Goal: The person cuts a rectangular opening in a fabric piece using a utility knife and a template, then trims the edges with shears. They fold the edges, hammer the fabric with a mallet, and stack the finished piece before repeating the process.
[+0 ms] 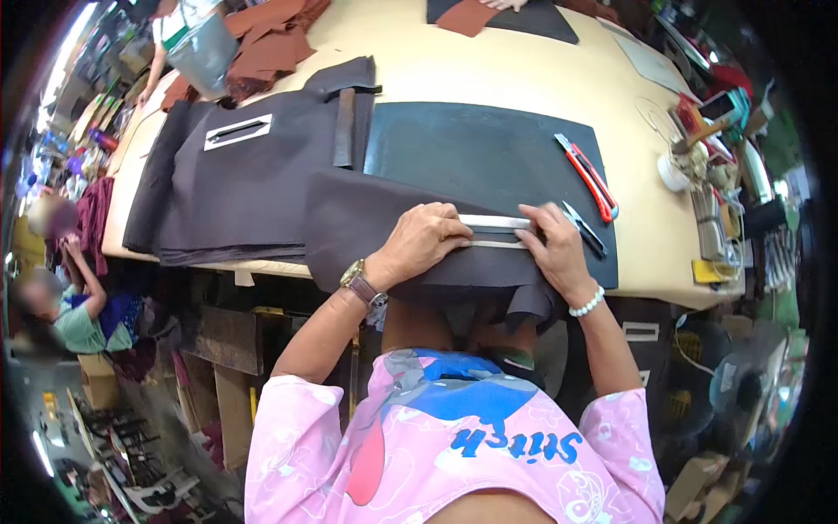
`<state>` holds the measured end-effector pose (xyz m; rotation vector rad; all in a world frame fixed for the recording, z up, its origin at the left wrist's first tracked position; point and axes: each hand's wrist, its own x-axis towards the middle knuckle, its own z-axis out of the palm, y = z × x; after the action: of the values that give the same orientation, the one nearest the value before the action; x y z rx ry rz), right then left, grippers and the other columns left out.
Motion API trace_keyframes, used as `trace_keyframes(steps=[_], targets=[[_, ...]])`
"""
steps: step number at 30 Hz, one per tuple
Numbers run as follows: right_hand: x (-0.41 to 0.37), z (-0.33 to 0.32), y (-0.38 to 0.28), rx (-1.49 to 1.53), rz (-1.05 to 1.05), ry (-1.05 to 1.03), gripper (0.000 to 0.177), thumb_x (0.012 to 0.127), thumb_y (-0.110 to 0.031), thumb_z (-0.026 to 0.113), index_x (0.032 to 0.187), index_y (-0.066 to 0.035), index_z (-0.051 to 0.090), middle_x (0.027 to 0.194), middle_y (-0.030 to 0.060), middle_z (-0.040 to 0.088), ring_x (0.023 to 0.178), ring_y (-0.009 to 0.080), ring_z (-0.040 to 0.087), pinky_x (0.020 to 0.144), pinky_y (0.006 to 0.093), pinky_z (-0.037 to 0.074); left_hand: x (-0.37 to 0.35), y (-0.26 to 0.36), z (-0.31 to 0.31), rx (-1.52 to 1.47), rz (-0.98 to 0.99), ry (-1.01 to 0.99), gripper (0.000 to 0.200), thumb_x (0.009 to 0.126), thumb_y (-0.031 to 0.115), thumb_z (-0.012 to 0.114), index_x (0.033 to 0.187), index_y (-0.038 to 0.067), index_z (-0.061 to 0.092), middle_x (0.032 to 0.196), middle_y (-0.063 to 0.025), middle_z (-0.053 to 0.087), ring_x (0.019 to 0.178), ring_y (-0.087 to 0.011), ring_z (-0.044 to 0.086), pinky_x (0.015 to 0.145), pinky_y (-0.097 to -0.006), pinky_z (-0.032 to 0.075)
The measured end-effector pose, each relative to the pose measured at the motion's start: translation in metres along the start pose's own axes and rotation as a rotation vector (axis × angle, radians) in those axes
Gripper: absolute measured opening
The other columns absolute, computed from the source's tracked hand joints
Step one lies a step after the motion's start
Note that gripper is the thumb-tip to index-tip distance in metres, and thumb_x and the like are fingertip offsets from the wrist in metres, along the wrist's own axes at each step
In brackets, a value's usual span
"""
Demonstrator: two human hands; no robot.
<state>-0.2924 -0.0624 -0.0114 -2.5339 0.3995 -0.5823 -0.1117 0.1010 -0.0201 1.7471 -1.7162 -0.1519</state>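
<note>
A dark brown sheet of leather-like material (375,210) lies across the table's front edge and hangs over it. On it, a white strip (493,221) runs between my hands, with a thinner pale strip (497,244) below and a dark gap between them. My left hand (426,237) is closed at the left ends of the strips, its fingertips pinching there. At the right ends my right hand (554,244) pinches the white strip between thumb and fingers. Just right of it lie snips (585,229) and a red utility knife (589,179) on a dark cutting mat (471,144).
Stacked dark sheets (236,192), the top one with a white-framed slot (238,131), lie left with a dark bar (345,127). Red-brown pieces (271,44) are at the back. A white tape roll (673,173) stands right. Another person's hand (504,3) is at the far edge.
</note>
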Motion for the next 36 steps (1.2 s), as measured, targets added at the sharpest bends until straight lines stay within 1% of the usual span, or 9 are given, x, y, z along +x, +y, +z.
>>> trace_keyframes(steps=[5, 6, 10, 17, 21, 25, 28, 35, 36], targets=[[0.006, 0.013, 0.0, -0.267, -0.108, 0.023, 0.041, 0.077, -0.023, 0.065, 0.112, -0.004, 0.055, 0.113, 0.0121, 0.051, 0.103, 0.0268, 0.05, 0.085, 0.037, 0.042, 0.0, 0.001, 0.0, -0.021, -0.023, -0.009, 0.013, 0.075, 0.016, 0.068, 0.085, 0.007, 0.069, 0.078, -0.007, 0.059, 0.075, -0.0241, 0.058, 0.069, -0.0341, 0.046], [0.007, 0.019, 0.0, -0.271, -0.092, -0.015, 0.048, 0.079, -0.029, 0.063, 0.12, -0.007, 0.05, 0.122, 0.0131, 0.047, 0.114, 0.0306, 0.044, 0.095, 0.0431, 0.037, 0.0, 0.0, 0.0, -0.03, -0.023, -0.017, 0.014, 0.075, 0.016, 0.067, 0.086, 0.008, 0.069, 0.077, -0.0072, 0.058, 0.075, -0.0244, 0.057, 0.069, -0.0347, 0.045], [0.021, 0.054, -0.013, -0.371, -0.131, -0.059, 0.056, 0.082, -0.038, 0.059, 0.129, -0.012, 0.044, 0.134, 0.0147, 0.039, 0.128, 0.0347, 0.03, 0.104, 0.0545, 0.024, 0.001, 0.005, -0.003, 0.059, -0.004, -0.018, 0.014, 0.075, 0.017, 0.067, 0.084, 0.007, 0.066, 0.075, -0.0074, 0.056, 0.076, -0.0258, 0.054, 0.069, -0.0363, 0.044], [0.009, 0.033, 0.0, -0.423, -0.032, -0.056, 0.06, 0.082, -0.045, 0.056, 0.13, -0.012, 0.042, 0.136, 0.0141, 0.037, 0.13, 0.0351, 0.026, 0.104, 0.0569, 0.02, -0.028, -0.002, -0.039, 0.018, -0.229, -0.09, 0.011, 0.076, 0.013, 0.066, 0.079, 0.003, 0.063, 0.076, -0.0079, 0.054, 0.077, -0.0252, 0.053, 0.07, -0.036, 0.042], [0.023, 0.056, -0.021, -0.434, -0.075, -0.089, 0.061, 0.082, -0.047, 0.055, 0.132, -0.014, 0.042, 0.138, 0.0144, 0.036, 0.131, 0.0362, 0.025, 0.104, 0.0593, 0.019, -0.029, -0.003, -0.035, -0.011, -0.233, -0.073, 0.013, 0.077, 0.013, 0.066, 0.079, 0.002, 0.059, 0.076, -0.0084, 0.053, 0.076, -0.025, 0.052, 0.068, -0.0354, 0.042], [0.041, 0.094, -0.05, -0.322, -0.186, -0.103, 0.061, 0.083, -0.048, 0.054, 0.133, -0.015, 0.041, 0.139, 0.0145, 0.035, 0.132, 0.0372, 0.024, 0.103, 0.0613, 0.017, -0.034, -0.003, -0.037, 0.058, -0.288, 0.003, 0.022, 0.073, 0.017, 0.071, 0.079, 0.002, 0.056, 0.076, -0.0088, 0.054, 0.075, -0.0255, 0.053, 0.067, -0.0357, 0.042], [0.037, 0.083, -0.049, -0.296, -0.157, -0.12, 0.063, 0.083, -0.047, 0.054, 0.134, -0.014, 0.038, 0.14, 0.0146, 0.033, 0.133, 0.0374, 0.022, 0.103, 0.0618, 0.017, -0.045, -0.003, -0.031, 0.143, -0.301, 0.103, 0.026, 0.07, 0.02, 0.073, 0.078, 0.002, 0.056, 0.076, -0.0092, 0.054, 0.075, -0.0258, 0.053, 0.066, -0.0359, 0.043], [0.04, 0.051, -0.034, -0.132, -0.163, -0.38, 0.079, 0.077, -0.05, 0.061, 0.136, -0.005, 0.032, 0.142, 0.0151, 0.029, 0.134, 0.0358, 0.022, 0.106, 0.0598, 0.014, -0.055, 0.009, -0.019, 0.182, -0.219, 0.239, 0.028, 0.066, 0.021, 0.076, 0.081, 0.002, 0.059, 0.08, -0.008, 0.055, 0.078, -0.0262, 0.054, 0.067, -0.036, 0.043], [0.041, 0.048, -0.035, -0.116, -0.204, -0.319, 0.076, 0.074, -0.048, 0.065, 0.129, -0.002, 0.041, 0.135, 0.0161, 0.038, 0.129, 0.0348, 0.029, 0.104, 0.0564, 0.022, -0.055, 0.01, -0.018, 0.192, -0.208, 0.261, 0.028, 0.066, 0.021, 0.076, 0.081, 0.003, 0.059, 0.08, -0.0079, 0.055, 0.078, -0.0262, 0.054, 0.067, -0.036, 0.043]])
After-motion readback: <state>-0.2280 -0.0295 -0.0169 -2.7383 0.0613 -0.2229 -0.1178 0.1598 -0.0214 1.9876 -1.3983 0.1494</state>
